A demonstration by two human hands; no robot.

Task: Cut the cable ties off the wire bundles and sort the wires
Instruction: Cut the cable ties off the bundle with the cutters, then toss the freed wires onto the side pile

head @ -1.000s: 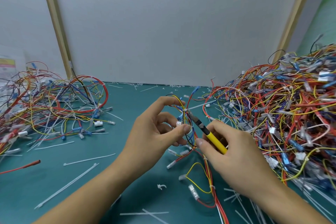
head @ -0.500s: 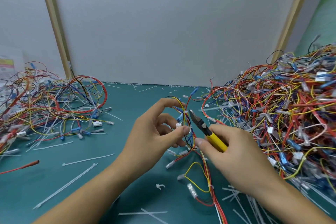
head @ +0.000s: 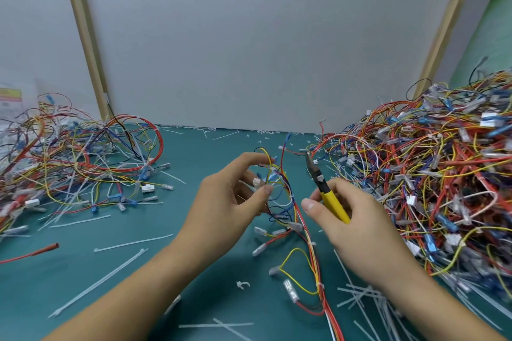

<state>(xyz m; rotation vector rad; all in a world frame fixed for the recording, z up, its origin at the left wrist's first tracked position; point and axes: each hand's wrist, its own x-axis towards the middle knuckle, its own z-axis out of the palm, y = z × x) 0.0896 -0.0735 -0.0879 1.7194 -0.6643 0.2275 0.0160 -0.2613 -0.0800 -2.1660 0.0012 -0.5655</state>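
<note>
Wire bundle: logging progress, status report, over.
Left hand pinches wire bundle. Right hand grips yellow cutters, tip clear of bundle. Nothing between them; loose cut ties on mat.

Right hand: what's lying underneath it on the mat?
Cut white cable ties scatter the teal mat beside and below the right hand, which holds yellow-handled cutters. The large wire pile borders it. Whatever lies directly beneath the palm and wrist is covered.

open mat point(head: 216, 152) between two wire heaps point(head: 443, 174)
</note>
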